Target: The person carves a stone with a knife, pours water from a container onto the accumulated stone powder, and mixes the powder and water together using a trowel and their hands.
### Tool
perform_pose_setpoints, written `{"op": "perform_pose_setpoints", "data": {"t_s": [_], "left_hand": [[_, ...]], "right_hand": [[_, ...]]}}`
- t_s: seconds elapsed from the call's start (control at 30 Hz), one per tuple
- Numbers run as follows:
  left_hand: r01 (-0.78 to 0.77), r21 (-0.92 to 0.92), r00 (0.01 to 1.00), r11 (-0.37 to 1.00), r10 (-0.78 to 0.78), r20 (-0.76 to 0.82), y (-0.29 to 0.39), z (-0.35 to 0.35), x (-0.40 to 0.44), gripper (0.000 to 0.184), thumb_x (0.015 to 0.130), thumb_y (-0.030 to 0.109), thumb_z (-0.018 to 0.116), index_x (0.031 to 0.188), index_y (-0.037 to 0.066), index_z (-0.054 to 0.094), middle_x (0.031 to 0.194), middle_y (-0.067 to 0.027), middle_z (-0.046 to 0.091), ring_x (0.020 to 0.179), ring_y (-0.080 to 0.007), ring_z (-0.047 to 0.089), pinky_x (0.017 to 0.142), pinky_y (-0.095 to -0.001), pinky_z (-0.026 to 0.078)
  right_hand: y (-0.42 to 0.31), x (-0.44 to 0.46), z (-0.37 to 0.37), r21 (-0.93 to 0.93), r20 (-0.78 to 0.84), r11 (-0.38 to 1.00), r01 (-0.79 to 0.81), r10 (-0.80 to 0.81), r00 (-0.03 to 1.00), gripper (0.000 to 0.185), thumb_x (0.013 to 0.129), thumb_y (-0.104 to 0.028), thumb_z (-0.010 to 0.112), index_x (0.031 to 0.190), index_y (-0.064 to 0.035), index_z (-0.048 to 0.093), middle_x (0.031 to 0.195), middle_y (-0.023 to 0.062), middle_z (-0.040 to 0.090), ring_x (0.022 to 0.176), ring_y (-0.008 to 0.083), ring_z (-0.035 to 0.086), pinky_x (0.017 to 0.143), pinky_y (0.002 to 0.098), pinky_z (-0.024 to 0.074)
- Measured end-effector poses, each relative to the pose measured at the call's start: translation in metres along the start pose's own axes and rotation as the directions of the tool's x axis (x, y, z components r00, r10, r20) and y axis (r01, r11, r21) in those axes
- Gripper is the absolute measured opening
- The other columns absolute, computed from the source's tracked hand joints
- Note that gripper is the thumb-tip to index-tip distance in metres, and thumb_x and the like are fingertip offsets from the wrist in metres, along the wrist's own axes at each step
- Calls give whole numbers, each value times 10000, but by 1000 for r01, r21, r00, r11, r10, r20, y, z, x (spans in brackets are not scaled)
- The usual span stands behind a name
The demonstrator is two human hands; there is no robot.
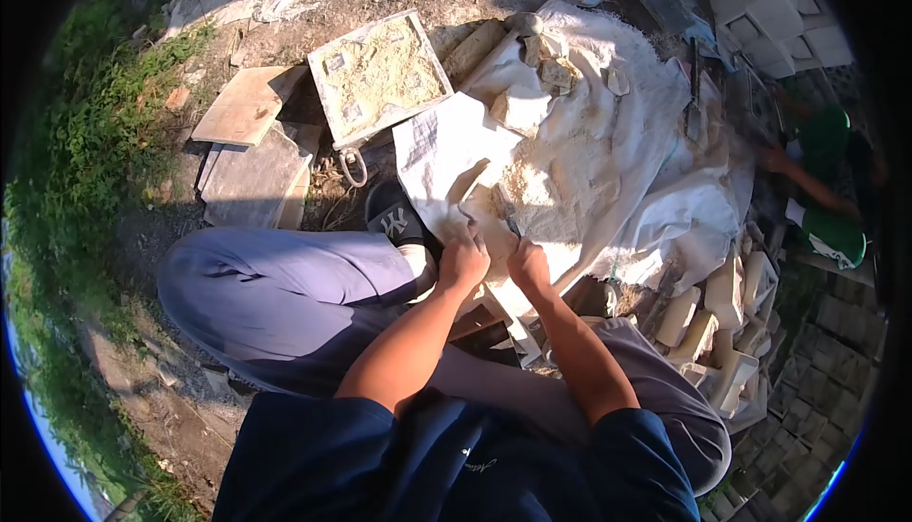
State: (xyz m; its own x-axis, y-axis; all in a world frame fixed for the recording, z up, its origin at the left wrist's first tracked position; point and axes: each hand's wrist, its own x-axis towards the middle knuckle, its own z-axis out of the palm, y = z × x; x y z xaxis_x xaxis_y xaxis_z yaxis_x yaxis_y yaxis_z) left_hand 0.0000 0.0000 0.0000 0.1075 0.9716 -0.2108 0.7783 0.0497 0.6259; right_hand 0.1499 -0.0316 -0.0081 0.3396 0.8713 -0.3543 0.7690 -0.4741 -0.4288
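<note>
Here, powder [385,71] fills 1 tray [394,122] (near 2 hands [464,258] [529,264]).

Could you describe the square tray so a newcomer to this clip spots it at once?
Find the large white sheet spread beyond the person's hands. Just off its left side, beside some flat boards, lies the square tray. Unlike those boards, it has a raised rim and is filled with pale, crumbly material.
</note>
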Motion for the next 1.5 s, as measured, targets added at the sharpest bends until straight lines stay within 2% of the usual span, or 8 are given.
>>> {"op": "perform_pose_setpoints", "data": {"t_s": [0.27, 0.4, 0.47, 0.57, 0.67, 0.83, 1.1, 1.5], "left_hand": [[131, -4, 990, 991, -131, 52, 21, -12, -6, 255, 994, 242, 503, 1077, 1, 486, 850, -306, 675, 775, -478, 674, 647, -553, 552], [-82, -109, 991, 991, 69, -114, 10, 1, -3, 261, 993, 246, 507, 1082, 1, 485, 851, -307, 674, 776, -481, 673, 654, -551, 556], [105, -33, 994, 994, -104, 36, 14, -12, -2, 283, 992, 260, 515, 1100, -2, 529, 896, -278, 688, 819, -472, 673, 696, -520, 562], [65, -54, 998, 996, -65, -4, 8, -8, -1, 265, 985, 235, 516, 1096, -5, 501, 859, -312, 671, 777, -497, 666, 686, -559, 552], [46, 37, 999, 998, -45, -22, -1, -6, -6, 271, 986, 237, 516, 1095, -10, 490, 850, -305, 673, 766, -500, 664, 668, -555, 552], [45, -25, 996, 999, -47, -81, 0, 6, -2, 262, 986, 234, 519, 1092, 0, 466, 821, -284, 680, 739, -487, 666, 632, -555, 551], [45, 52, 999, 998, -43, -32, -3, -1, -4, 276, 987, 267, 516, 1062, 4, 485, 803, -303, 667, 726, -483, 667, 620, -548, 555], [30, -40, 995, 999, -34, -99, 4, -10, -3, 248, 991, 248, 518, 1043, 13, 458, 832, -291, 678, 756, -476, 675, 632, -528, 566]], "right_hand": [[-17, -6, -29, 209, -170, 969, 134, -98, 981, 439, 1012, -372, 513, 843, 20, 616, 748, 333, 630, 772, 540, 628, 660, 581, 507], [-3, -8, -15, 35, -44, 993, 117, -115, 992, 422, 1001, -357, 534, 852, 26, 628, 721, 326, 625, 751, 542, 628, 653, 584, 505], [0, -2, -5, 67, -54, 993, 95, -92, 994, 422, 999, -356, 537, 854, 30, 628, 719, 323, 626, 751, 546, 627, 655, 586, 505], [-6, 4, -8, 93, -73, 991, 94, -88, 993, 401, 1003, -326, 543, 841, 33, 618, 702, 315, 622, 717, 534, 626, 622, 575, 501], [-18, 3, -10, 141, -325, 947, 290, -233, 916, 342, 1016, -244, 545, 805, 22, 590, 661, 299, 607, 613, 486, 613, 528, 536, 476], [-10, -9, -7, 106, 45, 994, 19, -24, 999, 522, 1011, -422, 504, 889, 65, 649, 819, 370, 628, 831, 551, 627, 721, 590, 495], [-31, -7, -23, 294, -115, 954, 65, -32, 993, 497, 1016, -404, 502, 906, 63, 635, 770, 354, 624, 825, 545, 627, 718, 577, 500], [-19, -6, -17, 193, -43, 978, 76, -69, 997, 447, 1011, -336, 530, 841, 65, 628, 771, 349, 624, 769, 527, 623, 678, 562, 487]]}}
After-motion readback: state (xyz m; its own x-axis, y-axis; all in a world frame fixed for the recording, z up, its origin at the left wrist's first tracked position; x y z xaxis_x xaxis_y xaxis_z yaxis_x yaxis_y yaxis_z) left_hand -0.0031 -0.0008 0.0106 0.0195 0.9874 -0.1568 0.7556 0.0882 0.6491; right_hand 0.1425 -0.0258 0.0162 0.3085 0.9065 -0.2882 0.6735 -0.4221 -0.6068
